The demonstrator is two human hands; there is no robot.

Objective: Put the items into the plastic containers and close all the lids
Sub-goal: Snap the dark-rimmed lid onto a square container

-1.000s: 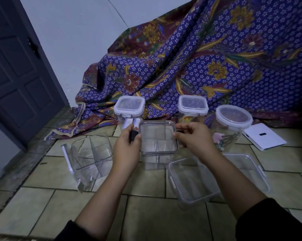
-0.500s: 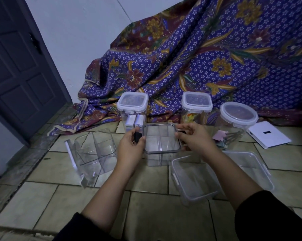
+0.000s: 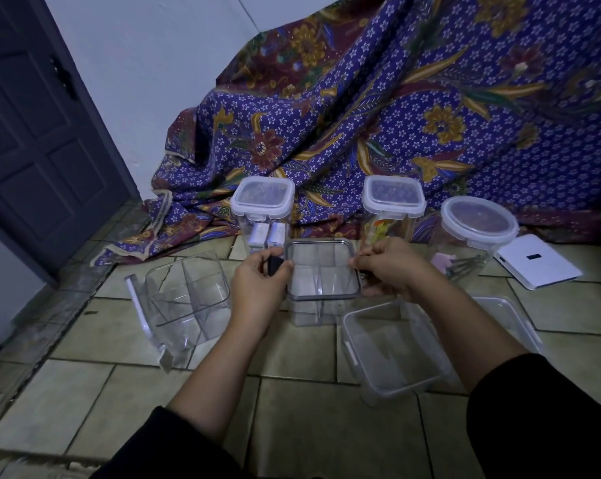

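Clear square plastic container with grey-rimmed lid (image 3: 321, 271) stands on tiled floor (image 3: 119, 392), centre, in front of two closed white-lidded square tubs (image 3: 261, 197); left hand (image 3: 257, 288) fingers pinch black clasp (image 3: 275, 266) at its left edge, right hand (image 3: 392, 267) fingers curled on its right rim.

Front floor: bare floor (image 3: 126, 392) tiles near the person, lots of room to move.
Left side: a tipped clear box (image 3: 185, 299) lies in the way.
Right side: two open tubs (image 3: 392, 350) block low reaches.
Back: three lidded jars (image 3: 263, 209) stand against the cloth (image 3: 430, 115), with gaps between, maybe wide enough for a hand.
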